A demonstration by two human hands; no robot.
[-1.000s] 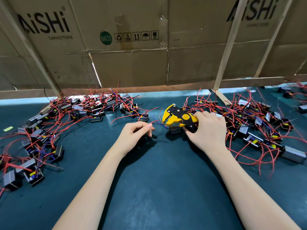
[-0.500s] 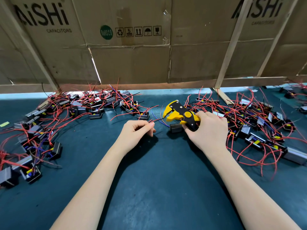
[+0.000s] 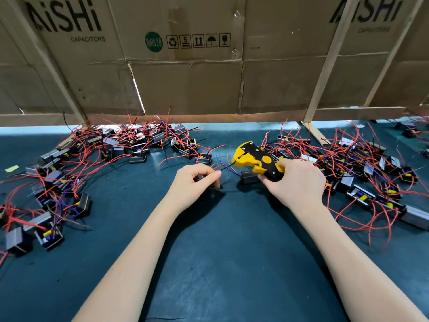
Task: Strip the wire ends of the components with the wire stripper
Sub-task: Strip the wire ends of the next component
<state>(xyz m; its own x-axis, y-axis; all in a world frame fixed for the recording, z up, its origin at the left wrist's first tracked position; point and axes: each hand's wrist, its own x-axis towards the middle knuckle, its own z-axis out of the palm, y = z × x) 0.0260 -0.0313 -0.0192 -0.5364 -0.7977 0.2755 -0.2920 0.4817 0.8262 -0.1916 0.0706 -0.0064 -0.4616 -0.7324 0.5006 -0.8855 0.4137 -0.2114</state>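
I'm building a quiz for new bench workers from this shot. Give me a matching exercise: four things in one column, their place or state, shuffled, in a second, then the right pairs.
Things:
1. wire stripper
2. black wire
3. grey component
4. yellow scrap

Place or state:
A. lies alone at the far left edge of the mat
B. gripped in the right hand
C. runs from the left hand into the stripper's head
D. sits on the mat just under the stripper

Pairs: 1-B, 2-C, 3-D, 4-A
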